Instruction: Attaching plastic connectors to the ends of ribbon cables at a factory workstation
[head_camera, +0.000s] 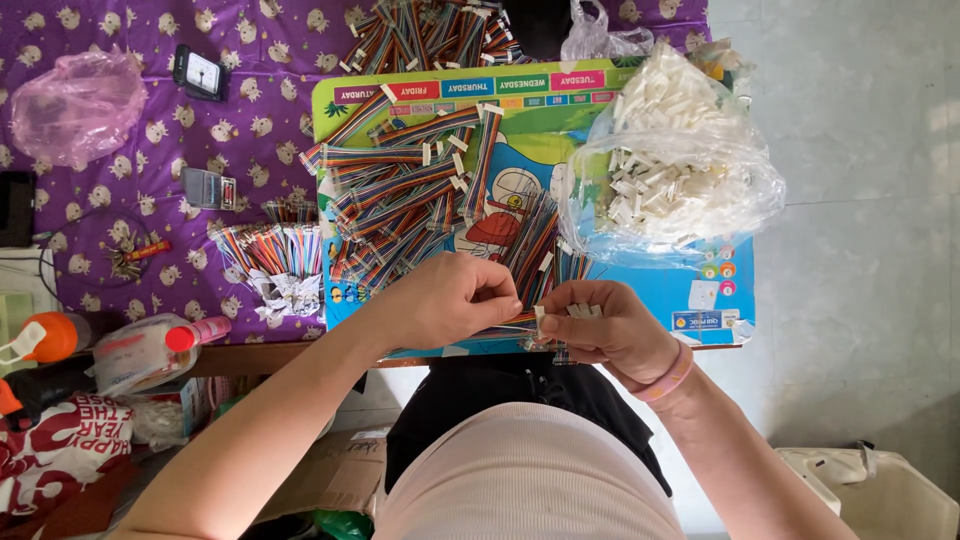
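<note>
Below, a purple cloth bears a cartoon board over pale floor

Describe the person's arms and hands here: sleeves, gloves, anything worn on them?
Both forearms are bare, with no sleeves showing, and both hands are bare, with no gloves. The right hand has a pink band around its wrist. The left hand shows no band or watch at its wrist. No rings can be made out on either hand.
</note>
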